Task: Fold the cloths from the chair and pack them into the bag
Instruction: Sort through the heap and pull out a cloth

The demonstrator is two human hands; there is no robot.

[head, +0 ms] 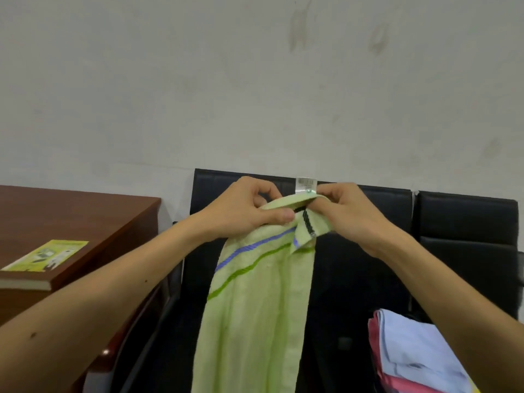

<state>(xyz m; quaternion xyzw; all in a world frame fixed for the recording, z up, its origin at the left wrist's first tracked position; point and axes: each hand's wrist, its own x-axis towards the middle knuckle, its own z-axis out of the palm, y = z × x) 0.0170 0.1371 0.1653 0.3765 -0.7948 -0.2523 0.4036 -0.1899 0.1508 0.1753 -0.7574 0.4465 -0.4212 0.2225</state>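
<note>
A light green cloth (pixel 255 307) with blue, green and black stripes hangs lengthwise in front of a black chair (pixel 354 265). My left hand (pixel 243 208) pinches its top edge on the left. My right hand (pixel 346 208) pinches the same edge on the right, beside a white tag (pixel 305 184). The two hands are close together at chest height. Folded cloths (pixel 411 353), light blue over red and pink, lie stacked at the lower right. No bag is in view.
A brown wooden desk (pixel 85 222) stands at the left, with a book with a green cover (pixel 45 256) on it. A second black chair (pixel 467 251) stands at the right. A pale wall fills the background.
</note>
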